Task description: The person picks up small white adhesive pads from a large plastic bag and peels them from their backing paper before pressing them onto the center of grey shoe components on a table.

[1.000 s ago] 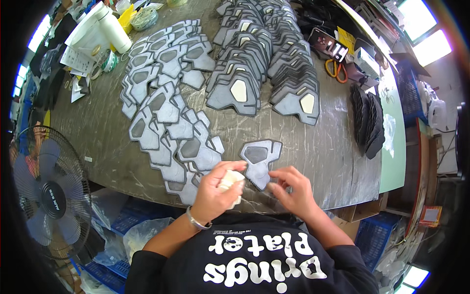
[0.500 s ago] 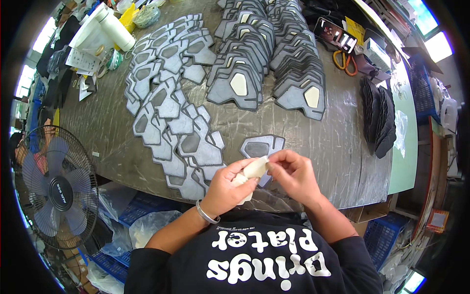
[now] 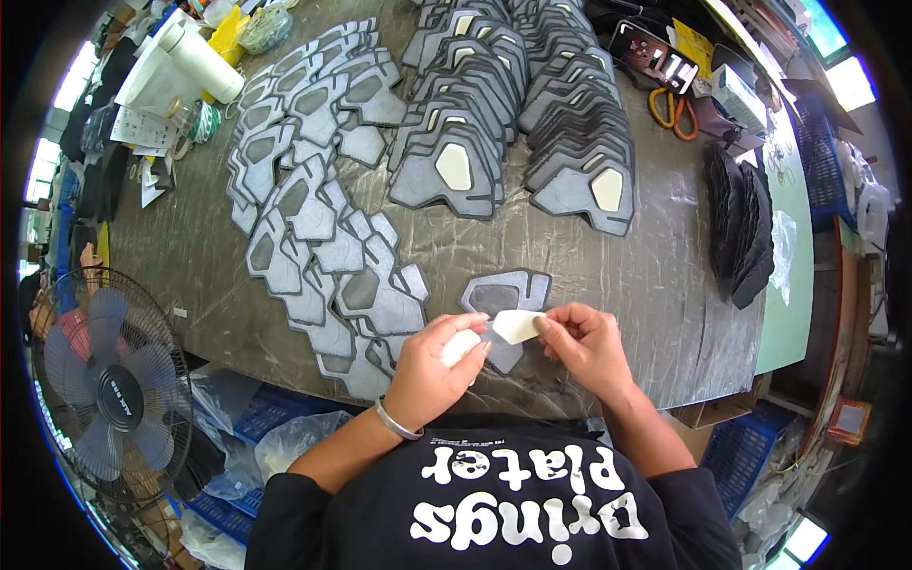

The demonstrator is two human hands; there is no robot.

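Observation:
My right hand [image 3: 581, 344] pinches a cream five-sided pad [image 3: 518, 326] by its right end. Wrapped in my left hand [image 3: 435, 361] is a small stack of like cream pads [image 3: 460, 348], its fingertips close to the single pad's left side. Just beyond both hands, a grey shaped panel [image 3: 537, 289] with a dark outline and a darker recess lies flat on the table; the hands and pad cover part of it. Farther off stand two long rows of overlapping grey panels, the front ones bearing a cream pad [image 3: 454, 168] and another cream pad [image 3: 606, 189].
Overlapping grey panels without pads [image 3: 313, 209] spread across the table's left half. At right lie black fabric pieces [image 3: 739, 223], orange-handled scissors [image 3: 673, 114] and a phone [image 3: 653, 57]. A white bottle [image 3: 201, 62] stands back left; a fan [image 3: 114, 385] is beside the table.
My right hand has drawn one cream pad off the stack, and it now shows whole between the hands. The left hand has shifted slightly left, keeping the other pads.

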